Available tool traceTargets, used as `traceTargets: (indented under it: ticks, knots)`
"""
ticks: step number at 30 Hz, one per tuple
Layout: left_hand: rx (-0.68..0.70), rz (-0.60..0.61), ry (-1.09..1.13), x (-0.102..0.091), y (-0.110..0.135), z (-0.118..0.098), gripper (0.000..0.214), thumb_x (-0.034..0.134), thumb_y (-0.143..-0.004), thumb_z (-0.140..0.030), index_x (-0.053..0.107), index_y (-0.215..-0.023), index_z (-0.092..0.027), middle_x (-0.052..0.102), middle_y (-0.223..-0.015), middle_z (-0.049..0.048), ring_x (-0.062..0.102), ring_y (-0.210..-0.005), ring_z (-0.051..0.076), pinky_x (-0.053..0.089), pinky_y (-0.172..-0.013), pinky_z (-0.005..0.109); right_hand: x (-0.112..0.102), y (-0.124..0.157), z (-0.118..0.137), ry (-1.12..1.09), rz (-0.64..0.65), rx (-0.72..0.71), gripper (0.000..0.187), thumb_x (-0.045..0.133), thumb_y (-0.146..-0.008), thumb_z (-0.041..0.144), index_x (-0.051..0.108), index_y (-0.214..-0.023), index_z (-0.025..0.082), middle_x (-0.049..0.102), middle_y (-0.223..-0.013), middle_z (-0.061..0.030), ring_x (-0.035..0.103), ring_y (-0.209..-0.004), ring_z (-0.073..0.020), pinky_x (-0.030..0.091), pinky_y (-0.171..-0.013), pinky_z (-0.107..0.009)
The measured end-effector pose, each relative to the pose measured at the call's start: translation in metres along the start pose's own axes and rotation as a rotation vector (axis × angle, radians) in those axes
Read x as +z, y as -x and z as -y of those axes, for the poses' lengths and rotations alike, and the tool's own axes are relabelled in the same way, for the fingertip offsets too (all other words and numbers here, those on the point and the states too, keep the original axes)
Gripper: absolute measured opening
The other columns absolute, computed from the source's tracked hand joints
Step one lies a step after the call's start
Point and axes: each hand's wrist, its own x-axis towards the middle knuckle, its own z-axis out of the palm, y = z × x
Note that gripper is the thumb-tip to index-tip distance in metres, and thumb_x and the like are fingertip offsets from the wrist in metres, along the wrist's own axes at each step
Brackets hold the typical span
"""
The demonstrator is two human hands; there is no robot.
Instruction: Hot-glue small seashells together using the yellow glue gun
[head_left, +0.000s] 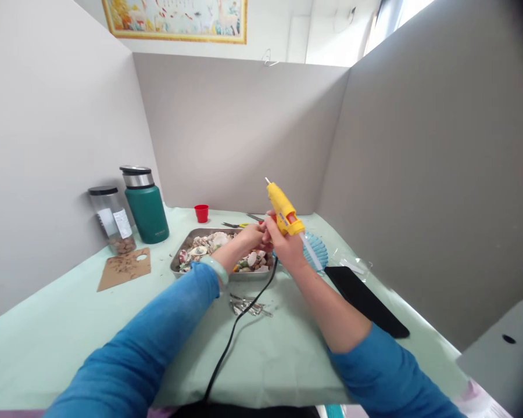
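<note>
My right hand [286,246] is wrapped around a yellow hot glue gun [282,209], its nozzle tilted up and away from me. A translucent glue stick [312,253] pokes out of its back end, and a black cord [237,325] runs from it towards me. My left hand [253,237] has its fingers drawn together against the right hand's fingertips; whatever they pinch is hidden. Beneath both hands lies a metal tray [226,277] heaped with assorted seashells [199,251]. A blue ribbed, shell-shaped dish [318,247] sits just right of the tray, partly behind my right wrist.
Left stand a green bottle [147,212], a clear jar [113,223] and a brown board [125,269]. A red cup [201,213] and pliers [235,224] are at the back. Small metal utensils [250,306] lie in front; a black strip [368,299] and clear plastic [353,264] lie right.
</note>
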Motion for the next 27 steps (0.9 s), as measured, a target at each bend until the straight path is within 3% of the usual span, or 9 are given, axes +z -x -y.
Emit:
traceTargets:
  ticks: [3,5,10,13,16,20,27]
  knots:
    - [-0.014,-0.016,-0.061,0.017,-0.002,0.001,0.006,0.071,-0.078,-0.016,0.068,-0.082,-0.014,0.060,-0.054,0.0011,0.058,-0.050,0.014,0.049,-0.053,0.027,-0.005,-0.005,-0.005,0.001,-0.027,0.000,0.029,0.063,-0.082,0.042,0.060,-0.100,0.019,0.062,-0.064,0.0021,0.061,-0.059,-0.0139,0.057,-0.074,-0.031]
    - [0.022,-0.060,-0.136,0.017,0.004,-0.002,0.007,0.070,-0.077,-0.015,0.067,-0.083,-0.015,0.058,-0.054,-0.0003,0.056,-0.049,0.013,0.048,-0.052,0.025,-0.004,-0.005,-0.011,-0.016,-0.032,0.042,0.030,0.063,-0.082,0.043,0.060,-0.099,0.019,0.060,-0.060,0.0034,0.061,-0.057,-0.0139,0.057,-0.069,-0.030]
    - [0.060,-0.155,-0.168,-0.015,0.037,-0.014,0.011,0.064,-0.079,-0.017,0.062,-0.069,-0.015,0.053,-0.049,0.0000,0.051,-0.043,0.012,0.041,-0.046,0.024,0.016,0.001,-0.020,-0.054,0.102,0.232,0.028,0.065,-0.077,0.040,0.058,-0.096,0.020,0.058,-0.056,0.0055,0.055,-0.044,-0.0113,0.050,-0.047,-0.023]
    - [0.034,-0.229,-0.124,-0.039,0.058,-0.020,0.013,0.062,-0.077,-0.022,0.060,-0.066,-0.014,0.061,-0.060,0.0039,0.054,-0.046,0.011,0.040,-0.044,0.022,0.034,0.001,-0.026,-0.095,0.127,0.322,0.021,0.065,-0.076,0.035,0.057,-0.090,0.021,0.062,-0.064,0.0046,0.055,-0.043,-0.0090,0.046,-0.043,-0.021]
    - [0.083,-0.287,-0.084,-0.052,0.070,-0.022,0.019,0.064,-0.075,-0.029,0.058,-0.066,-0.014,0.060,-0.061,0.0025,0.049,-0.042,0.009,0.037,-0.040,0.022,0.045,0.000,-0.035,-0.096,0.129,0.409,0.019,0.067,-0.074,0.033,0.056,-0.086,0.022,0.062,-0.063,0.0053,0.054,-0.042,-0.0083,0.045,-0.042,-0.020]
    - [0.216,-0.256,-0.097,-0.046,0.079,-0.021,0.025,0.075,-0.073,-0.034,0.063,-0.081,-0.014,0.068,-0.077,0.0046,0.057,-0.050,0.010,0.045,-0.046,0.022,0.041,0.002,-0.045,-0.140,0.111,0.464,0.026,0.073,-0.070,0.036,0.056,-0.083,0.021,0.058,-0.057,0.0066,0.052,-0.040,-0.0084,0.042,-0.040,-0.019]
    - [0.270,-0.211,-0.183,-0.036,0.080,-0.015,0.026,0.081,-0.069,-0.021,0.067,-0.089,-0.013,0.068,-0.076,0.0029,0.057,-0.051,0.009,0.047,-0.047,0.022,0.020,0.007,-0.045,-0.235,0.159,0.434,0.037,0.079,-0.063,0.041,0.059,-0.084,0.019,0.063,-0.067,0.0034,0.053,-0.042,-0.0074,0.043,-0.042,-0.020]
